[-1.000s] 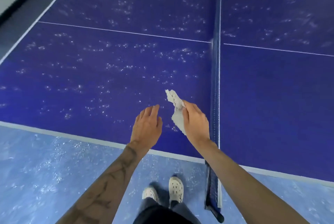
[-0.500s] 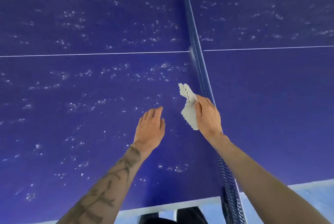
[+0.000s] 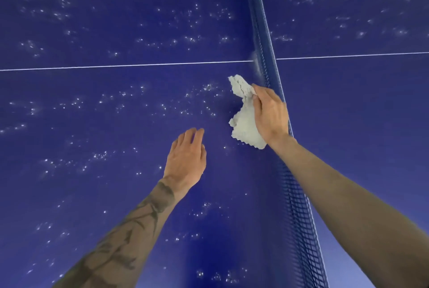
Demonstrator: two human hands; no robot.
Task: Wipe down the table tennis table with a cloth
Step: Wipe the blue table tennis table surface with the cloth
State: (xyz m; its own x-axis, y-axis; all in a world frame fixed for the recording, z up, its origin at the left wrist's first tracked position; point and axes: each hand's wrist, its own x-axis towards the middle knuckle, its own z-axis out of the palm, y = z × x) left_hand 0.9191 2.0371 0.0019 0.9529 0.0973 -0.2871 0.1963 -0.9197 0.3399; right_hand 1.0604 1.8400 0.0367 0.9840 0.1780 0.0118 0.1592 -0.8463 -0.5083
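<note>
The upright net (image 3: 260, 32) hems in the right hand (image 3: 270, 113) on its right; the speckled bench (image 3: 92, 106) lies open leftward.

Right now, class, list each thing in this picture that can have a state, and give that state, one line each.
cloth: crumpled, gripped in the right hand, beside the net.
right hand: fingers curled round the cloth.
left hand: fingers relaxed, holds nothing, over the table.
table: speckled with white spots left of the net.
net: upright, stretched across the table.
</note>
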